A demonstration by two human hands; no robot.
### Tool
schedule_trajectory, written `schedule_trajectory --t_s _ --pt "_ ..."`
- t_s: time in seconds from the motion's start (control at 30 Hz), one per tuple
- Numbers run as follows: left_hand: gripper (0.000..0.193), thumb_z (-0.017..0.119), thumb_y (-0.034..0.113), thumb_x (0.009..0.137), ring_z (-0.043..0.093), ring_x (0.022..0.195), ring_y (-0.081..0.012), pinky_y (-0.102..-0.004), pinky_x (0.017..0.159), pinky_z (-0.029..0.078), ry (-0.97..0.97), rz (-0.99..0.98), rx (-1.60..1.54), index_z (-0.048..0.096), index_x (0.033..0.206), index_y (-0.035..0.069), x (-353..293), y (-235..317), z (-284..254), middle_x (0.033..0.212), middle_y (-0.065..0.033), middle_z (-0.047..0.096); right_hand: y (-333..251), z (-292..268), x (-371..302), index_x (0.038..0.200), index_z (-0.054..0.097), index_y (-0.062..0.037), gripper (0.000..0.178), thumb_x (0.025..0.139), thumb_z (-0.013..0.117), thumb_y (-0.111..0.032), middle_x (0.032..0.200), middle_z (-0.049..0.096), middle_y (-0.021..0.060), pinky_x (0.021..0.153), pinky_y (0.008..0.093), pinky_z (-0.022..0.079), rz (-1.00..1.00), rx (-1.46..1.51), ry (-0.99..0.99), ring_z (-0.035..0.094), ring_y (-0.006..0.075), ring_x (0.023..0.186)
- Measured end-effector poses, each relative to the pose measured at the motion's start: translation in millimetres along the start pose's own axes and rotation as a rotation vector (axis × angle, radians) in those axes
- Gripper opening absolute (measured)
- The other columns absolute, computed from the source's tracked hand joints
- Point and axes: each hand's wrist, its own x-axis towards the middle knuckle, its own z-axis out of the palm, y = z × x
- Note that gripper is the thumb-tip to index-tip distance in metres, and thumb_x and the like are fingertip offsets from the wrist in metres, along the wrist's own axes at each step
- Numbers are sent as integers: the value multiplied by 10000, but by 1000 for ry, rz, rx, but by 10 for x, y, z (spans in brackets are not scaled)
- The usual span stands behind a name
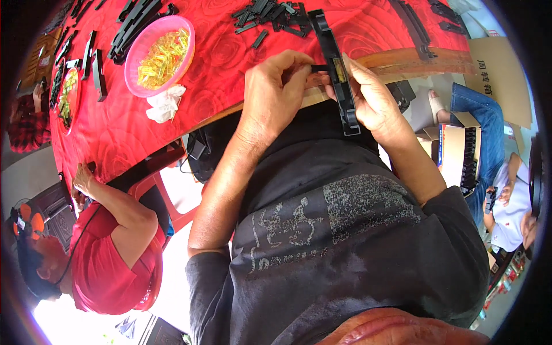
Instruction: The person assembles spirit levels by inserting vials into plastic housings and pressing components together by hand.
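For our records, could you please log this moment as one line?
left hand: pinching small black piece; right hand: holding long black part; pink bowl: yellow pieces inside

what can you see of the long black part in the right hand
The long black part looks like plastic: narrow, with raised edges and a yellowish strip near its middle. In the picture it slants, upper end leaning left, across the near edge of the red-covered table. The right hand grips its right side; the left hand pinches a small black piece at its left, contact unclear.
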Motion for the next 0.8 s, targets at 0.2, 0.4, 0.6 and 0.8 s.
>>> schedule_trajectory --t_s 0.2,0.4,0.6,0.8 --pt "129 643 73 901 661 709 -125 -274 659 523 -220 182 253 685 998 -1 118 133 -270 783 -88 695 -37 232 -199 1242 583 12 407 989 581 -307 1127 685 133 853 338 547 225 -160 -100 676 210 984" --pt "129 649 71 868 667 667 -162 -305 624 515 -367 254 455 678 982 16 76 147 -458 714 -100 661 37 343 -461 1359 497 3 554 875 693 -182 1251 624 126 923 325 515 144 -676 -248 628 213 1094" --pt "117 654 35 847 668 668 -164 -297 626 517 -345 253 453 672 958 6 -57 224 -508 722 -100 660 -32 414 -591 1317 509 40 513 859 706 -80 1216 637 146 907 296 521 181 -723 -159 658 212 1039" --pt "92 643 41 802 673 777 -307 -400 705 521 -318 345 506 678 883 16 -77 304 -463 786 -157 669 -15 446 -589 1266 556 36 448 863 707 -86 1162 657 119 847 278 527 196 -728 -80 666 185 992"
